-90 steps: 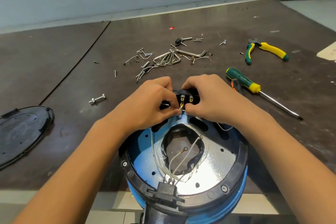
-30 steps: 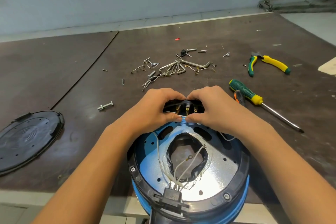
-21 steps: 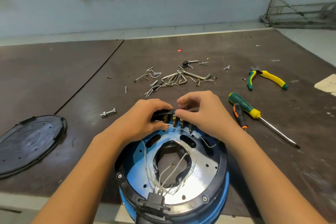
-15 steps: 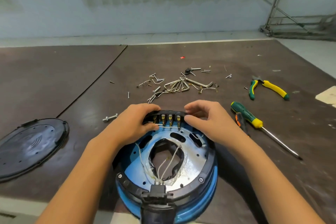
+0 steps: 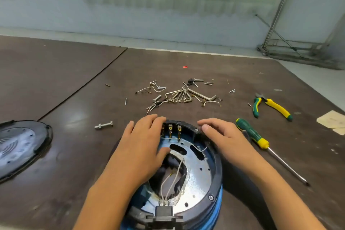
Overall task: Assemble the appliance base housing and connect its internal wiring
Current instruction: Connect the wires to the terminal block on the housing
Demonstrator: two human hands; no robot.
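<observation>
- While the head view looked down on the bench, the left hand lay flat across the left half of the appliance base housing. Its fingers were straight and loose, gripping nothing, with the fingertips at the far rim beside the terminal block.
- The right hand rested on the far right of the black rim, fingers relaxed, holding nothing.
- The left hand hid the housing's left rim and part of the central opening, where white wires ran.
- A screwdriver lay just beside the right hand, with pliers farther off.
- Hex keys lay beyond the housing, and a bolt and a black cover plate lay to the left, all on the brown table.
- The housing sat at the table's near edge, open side up. The line from its near connector to the terminal block ran away from the person.
</observation>
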